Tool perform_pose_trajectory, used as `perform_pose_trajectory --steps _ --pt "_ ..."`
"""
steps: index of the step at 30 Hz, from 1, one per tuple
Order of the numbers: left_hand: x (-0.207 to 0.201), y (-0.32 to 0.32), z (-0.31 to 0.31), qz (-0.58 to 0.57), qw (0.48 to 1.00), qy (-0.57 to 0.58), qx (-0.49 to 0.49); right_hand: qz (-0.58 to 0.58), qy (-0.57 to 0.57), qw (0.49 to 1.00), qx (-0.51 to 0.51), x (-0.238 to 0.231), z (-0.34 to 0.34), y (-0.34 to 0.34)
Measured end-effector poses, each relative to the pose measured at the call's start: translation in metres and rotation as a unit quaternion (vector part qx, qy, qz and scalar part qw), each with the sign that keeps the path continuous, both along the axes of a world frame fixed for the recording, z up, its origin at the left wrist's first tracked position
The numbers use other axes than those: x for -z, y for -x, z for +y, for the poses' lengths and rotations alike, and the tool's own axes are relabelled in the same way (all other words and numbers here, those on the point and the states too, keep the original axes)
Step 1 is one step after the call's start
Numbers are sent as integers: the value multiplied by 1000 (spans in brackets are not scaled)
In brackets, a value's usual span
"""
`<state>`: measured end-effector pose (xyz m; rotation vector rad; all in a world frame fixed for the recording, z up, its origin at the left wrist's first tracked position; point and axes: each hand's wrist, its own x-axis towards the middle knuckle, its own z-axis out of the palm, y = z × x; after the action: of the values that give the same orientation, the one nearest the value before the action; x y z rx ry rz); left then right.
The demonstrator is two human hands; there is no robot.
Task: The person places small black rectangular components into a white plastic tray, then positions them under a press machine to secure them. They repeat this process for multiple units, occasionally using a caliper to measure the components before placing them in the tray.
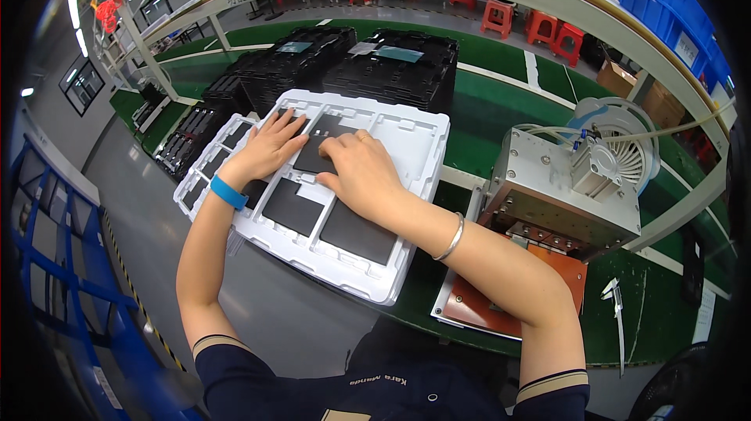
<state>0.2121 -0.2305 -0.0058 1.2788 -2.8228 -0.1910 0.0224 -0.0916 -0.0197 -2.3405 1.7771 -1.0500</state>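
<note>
A white moulded tray (350, 279) with several compartments lies tilted in front of me. Flat dark grey panels sit in many of them, among them a large panel (356, 235) at its near right. My left hand (270, 146) rests flat on the tray's upper left, fingers spread over a dark panel and a divider. Beside it, my right hand (361, 171) bends its fingers and thumb at the edge of a dark grey panel (313, 157) in the upper middle compartment. Its fingertips are partly hidden. The tray's upper right compartment (411, 147) shows bare white.
Stacks of black trays (391, 69) stand behind the white tray on the green bench (489, 139). A metal press fixture (563, 186) with an orange plate (489, 296) is at the right, near a caliper (616, 308). Blue metal racks (70, 288) line the left.
</note>
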Motion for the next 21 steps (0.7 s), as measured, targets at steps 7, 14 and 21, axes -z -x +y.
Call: perform_pose_trajectory --steps 7,14,21 --pt "20 -11 -45 80 996 -20 35 -14 193 981 -16 -18 49 44" --pt "-44 -3 37 203 966 111 113 55 8 991 120 -38 262 143" --pt "-79 129 183 75 867 54 490 30 -120 975 185 18 329 160"
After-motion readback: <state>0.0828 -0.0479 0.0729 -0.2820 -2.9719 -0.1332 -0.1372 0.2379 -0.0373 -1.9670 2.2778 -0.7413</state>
